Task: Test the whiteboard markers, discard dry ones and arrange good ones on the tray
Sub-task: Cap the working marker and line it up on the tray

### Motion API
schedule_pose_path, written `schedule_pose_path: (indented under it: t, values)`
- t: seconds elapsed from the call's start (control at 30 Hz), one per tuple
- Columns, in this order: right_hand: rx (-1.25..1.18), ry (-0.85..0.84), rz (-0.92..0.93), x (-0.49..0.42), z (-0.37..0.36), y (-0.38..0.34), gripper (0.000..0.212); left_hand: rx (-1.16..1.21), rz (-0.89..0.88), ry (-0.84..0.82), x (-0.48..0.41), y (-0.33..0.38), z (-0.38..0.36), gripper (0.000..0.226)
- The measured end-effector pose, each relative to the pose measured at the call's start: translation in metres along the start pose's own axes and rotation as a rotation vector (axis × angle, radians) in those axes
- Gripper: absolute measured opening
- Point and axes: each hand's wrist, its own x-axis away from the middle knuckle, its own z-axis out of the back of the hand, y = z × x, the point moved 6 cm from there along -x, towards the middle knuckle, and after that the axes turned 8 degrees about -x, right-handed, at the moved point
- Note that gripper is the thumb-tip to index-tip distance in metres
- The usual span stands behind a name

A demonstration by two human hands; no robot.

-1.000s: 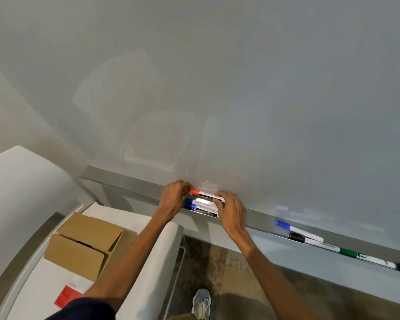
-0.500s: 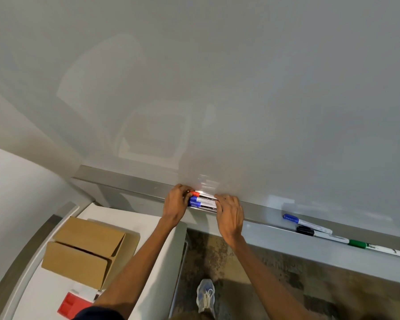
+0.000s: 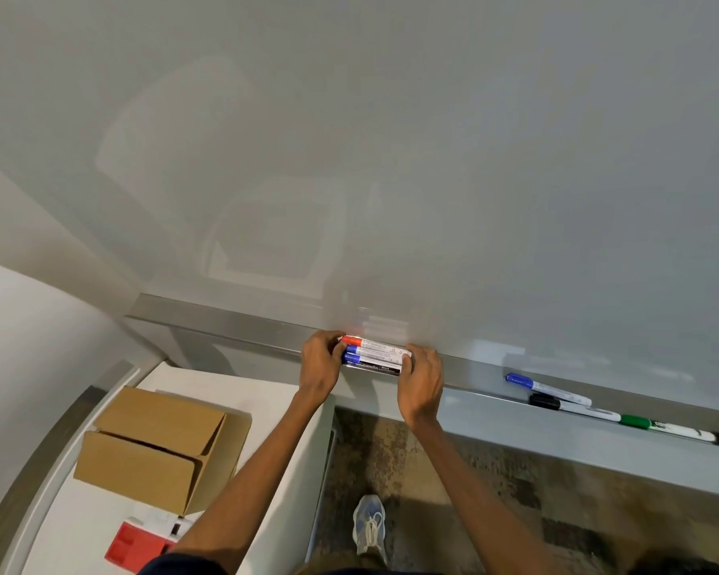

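Several markers lie side by side on the whiteboard's metal tray (image 3: 233, 321): a red-capped marker (image 3: 370, 344) at the back, then two blue-capped markers (image 3: 374, 355) and a dark one at the front edge. My left hand (image 3: 320, 363) grips the cap ends of this bunch. My right hand (image 3: 420, 381) grips the other ends, so the bunch sits squeezed between both hands. Further right on the tray lie a blue marker (image 3: 546, 385), a black-capped marker (image 3: 573, 407) and a green-capped marker (image 3: 665, 427).
The whiteboard (image 3: 391, 159) fills the upper view. On the white table (image 3: 79, 520) at lower left stand an open cardboard box (image 3: 158, 446) and a red-and-white eraser (image 3: 142, 543). My shoe (image 3: 369, 527) is on the mottled floor below.
The markers between my hands have been drawn together into a tight, even bunch on the tray. Both hands stay at its ends; the view has shifted slightly.
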Motion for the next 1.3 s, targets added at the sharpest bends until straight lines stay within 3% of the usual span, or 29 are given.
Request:
schedule_pose_path:
  t: [0.53, 1.3]
  values:
    - [-0.034, -0.118, -0.028, -0.013, 0.003, 0.004, 0.015, -0.028, 0.024, -0.060, -0.002, 0.001, 0.004, 0.025]
    - [-0.044, -0.137, -0.009, -0.014, 0.006, 0.002, 0.012, -0.086, 0.004, -0.019, 0.008, 0.009, 0.010, 0.026]
